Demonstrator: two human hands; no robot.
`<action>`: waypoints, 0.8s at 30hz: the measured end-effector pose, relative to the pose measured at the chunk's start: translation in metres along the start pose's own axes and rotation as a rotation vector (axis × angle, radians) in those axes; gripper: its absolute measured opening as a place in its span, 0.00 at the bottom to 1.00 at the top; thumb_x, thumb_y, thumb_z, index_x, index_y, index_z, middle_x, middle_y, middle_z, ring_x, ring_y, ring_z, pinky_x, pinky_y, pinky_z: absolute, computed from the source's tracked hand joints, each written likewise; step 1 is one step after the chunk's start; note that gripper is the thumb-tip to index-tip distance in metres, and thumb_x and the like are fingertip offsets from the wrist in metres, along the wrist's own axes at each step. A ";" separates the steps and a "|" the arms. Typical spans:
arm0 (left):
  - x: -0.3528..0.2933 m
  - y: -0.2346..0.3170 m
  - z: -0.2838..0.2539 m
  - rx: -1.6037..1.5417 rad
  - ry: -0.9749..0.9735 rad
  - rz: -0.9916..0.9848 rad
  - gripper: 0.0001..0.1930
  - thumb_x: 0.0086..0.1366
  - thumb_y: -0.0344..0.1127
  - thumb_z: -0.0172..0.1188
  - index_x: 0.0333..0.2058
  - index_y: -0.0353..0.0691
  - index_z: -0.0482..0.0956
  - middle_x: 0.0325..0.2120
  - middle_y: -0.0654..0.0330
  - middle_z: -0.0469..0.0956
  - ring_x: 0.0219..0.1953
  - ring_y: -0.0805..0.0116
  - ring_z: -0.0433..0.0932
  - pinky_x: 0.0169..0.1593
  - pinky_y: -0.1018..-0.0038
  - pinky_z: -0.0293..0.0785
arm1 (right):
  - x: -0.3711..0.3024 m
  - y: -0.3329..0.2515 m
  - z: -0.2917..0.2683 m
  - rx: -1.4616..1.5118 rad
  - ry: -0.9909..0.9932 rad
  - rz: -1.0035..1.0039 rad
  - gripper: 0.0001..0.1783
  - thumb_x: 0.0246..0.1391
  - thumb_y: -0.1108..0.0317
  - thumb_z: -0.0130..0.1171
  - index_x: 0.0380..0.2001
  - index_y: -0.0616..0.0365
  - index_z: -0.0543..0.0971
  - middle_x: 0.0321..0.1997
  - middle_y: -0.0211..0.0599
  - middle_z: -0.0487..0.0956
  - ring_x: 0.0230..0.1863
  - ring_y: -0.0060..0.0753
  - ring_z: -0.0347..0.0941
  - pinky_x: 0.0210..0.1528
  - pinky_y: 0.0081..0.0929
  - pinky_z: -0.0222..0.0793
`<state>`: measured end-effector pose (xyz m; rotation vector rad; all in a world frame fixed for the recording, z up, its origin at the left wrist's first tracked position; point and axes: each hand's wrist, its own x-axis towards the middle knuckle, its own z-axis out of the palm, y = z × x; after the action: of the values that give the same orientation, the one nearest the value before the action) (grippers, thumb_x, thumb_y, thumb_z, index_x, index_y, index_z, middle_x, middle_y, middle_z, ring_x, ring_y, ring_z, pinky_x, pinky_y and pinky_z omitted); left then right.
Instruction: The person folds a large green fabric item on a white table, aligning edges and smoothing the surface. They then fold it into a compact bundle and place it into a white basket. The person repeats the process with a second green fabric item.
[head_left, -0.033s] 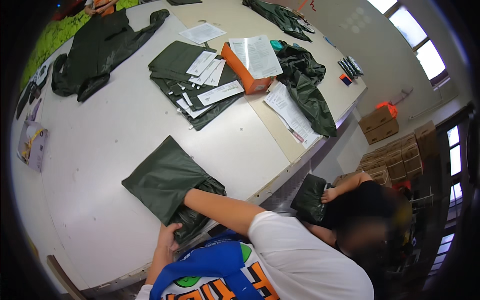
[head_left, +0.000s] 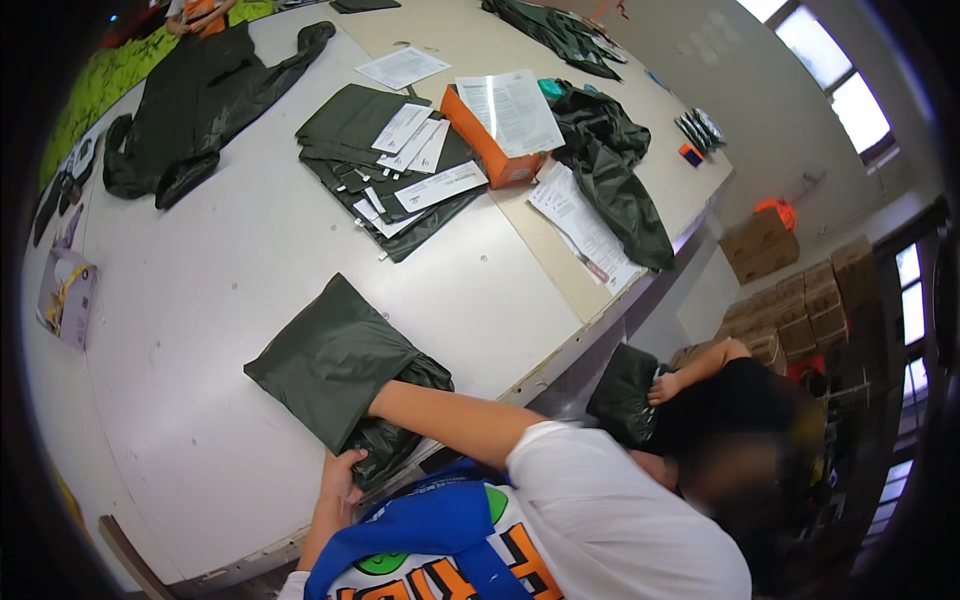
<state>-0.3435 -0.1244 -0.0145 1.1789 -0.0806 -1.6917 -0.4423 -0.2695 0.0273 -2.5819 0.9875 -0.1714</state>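
Observation:
A dark green fabric pouch lies flat near the table's front edge, its mouth toward me. My right forearm reaches into that mouth from the right, and the pouch hides my right hand, so its fingers do not show. Shinier, crumpled dark green fabric bunches at the opening, around and below my wrist. At the lower corner of the opening, my left hand is closed on the pouch's edge, thumb on top.
Beyond the pouch sit stacked green pouches with white labels, an orange box and printed sheets. A dark green garment spreads at far left. To my right, a co-worker's hand holds a green bundle. Cartons stand behind.
My right forearm and sleeve have shifted slightly to the right, with the hand still inside the pouch. My left hand keeps its hold.

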 end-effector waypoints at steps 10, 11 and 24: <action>-0.021 0.003 0.011 0.152 0.063 -0.060 0.35 0.59 0.29 0.57 0.64 0.47 0.54 0.54 0.53 0.67 0.52 0.52 0.71 0.49 0.57 0.74 | -0.061 0.060 0.033 0.287 0.231 0.157 0.27 0.56 0.54 0.48 0.58 0.50 0.70 0.64 0.36 0.66 0.66 0.40 0.58 0.69 0.34 0.45; -0.017 0.002 -0.003 0.139 0.072 -0.106 0.34 0.59 0.29 0.57 0.63 0.46 0.55 0.53 0.52 0.68 0.51 0.52 0.72 0.49 0.57 0.75 | -0.062 0.055 0.037 0.387 0.160 0.195 0.27 0.55 0.53 0.49 0.57 0.50 0.71 0.62 0.36 0.68 0.65 0.40 0.59 0.69 0.34 0.45; -0.026 -0.015 -0.083 1.126 -0.077 0.110 0.35 0.55 0.29 0.60 0.61 0.37 0.58 0.56 0.52 0.67 0.55 0.54 0.68 0.60 0.66 0.62 | -0.145 0.073 0.031 0.783 -0.066 0.649 0.45 0.37 0.45 0.69 0.51 0.66 0.68 0.45 0.58 0.75 0.49 0.57 0.71 0.52 0.40 0.66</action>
<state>-0.2936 -0.0601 -0.0487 1.8381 -1.2470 -1.5778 -0.5882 -0.2141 -0.0264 -1.4855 1.3381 -0.2331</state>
